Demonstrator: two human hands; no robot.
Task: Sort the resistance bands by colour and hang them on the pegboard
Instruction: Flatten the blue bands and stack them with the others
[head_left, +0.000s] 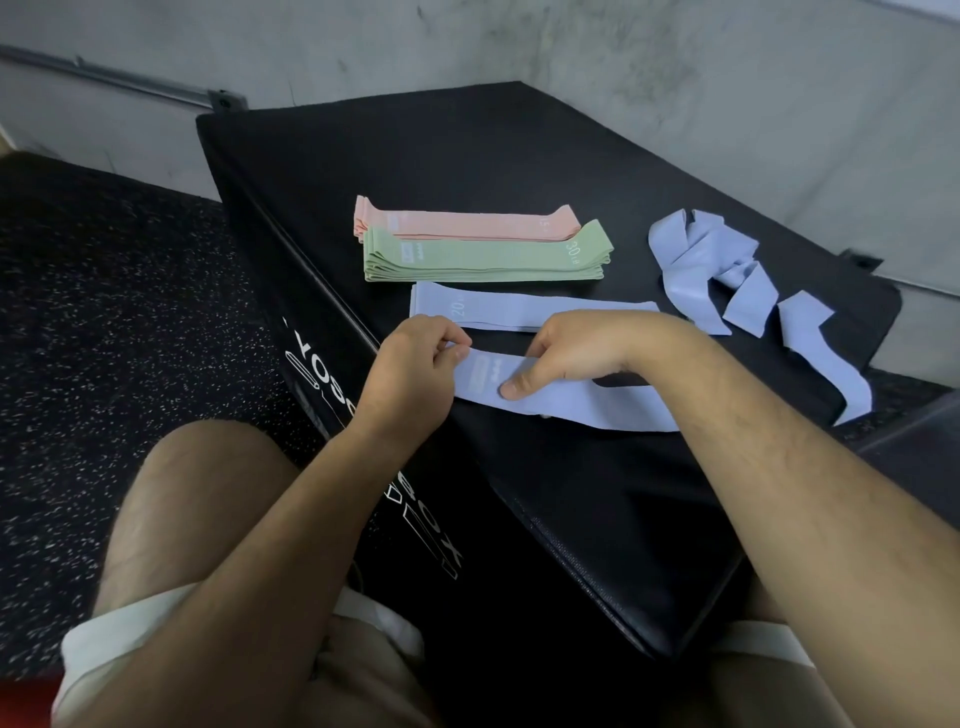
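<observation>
Your left hand (415, 371) and right hand (571, 348) pinch the blue band (561, 404) in curled fingers (457, 353); overstretched, it could snap free.

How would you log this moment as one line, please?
stage: sorting | left hand: pinches blue band end | right hand: holds same band | pink stack, green stack: laid flat | loose blue bands: tangled

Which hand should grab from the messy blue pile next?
Probably the right hand: the tangled pile of pale blue elastic bands lies on its side, while the left hand pinches the opposite end of the held blue band.
</observation>
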